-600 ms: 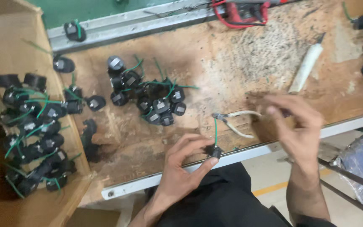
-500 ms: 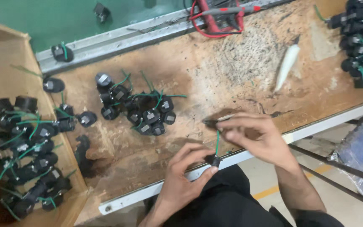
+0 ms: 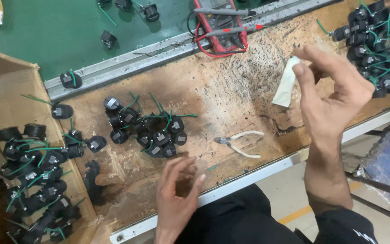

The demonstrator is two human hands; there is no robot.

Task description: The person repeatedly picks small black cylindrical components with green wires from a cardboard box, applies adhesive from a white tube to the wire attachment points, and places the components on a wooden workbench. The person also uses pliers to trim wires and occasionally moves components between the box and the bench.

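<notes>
My left hand (image 3: 175,194) hovers over the bench's front edge, fingers loosely curled and apart, with nothing visible in it. My right hand (image 3: 335,92) is raised over the right side of the bench, fingers spread and empty, just right of a white tube (image 3: 286,86). Small pliers with pale handles (image 3: 241,143) lie on the worn wooden bench (image 3: 231,95) between my hands. A heap of black round parts with green wires (image 3: 147,131) sits left of the pliers. A short green wire scrap (image 3: 211,168) lies near my left fingertips.
A cardboard box (image 3: 5,95) at the left holds several black wired parts (image 3: 32,180). Another pile of them (image 3: 380,49) fills the far right corner. A red multimeter with probes (image 3: 222,22) rests at the back on a metal rail (image 3: 127,54). Beyond lies a green mat (image 3: 46,36).
My right hand has let go of the pliers, which now lie on the bench, and has risen to the right. The black part my left hand held is no longer seen.
</notes>
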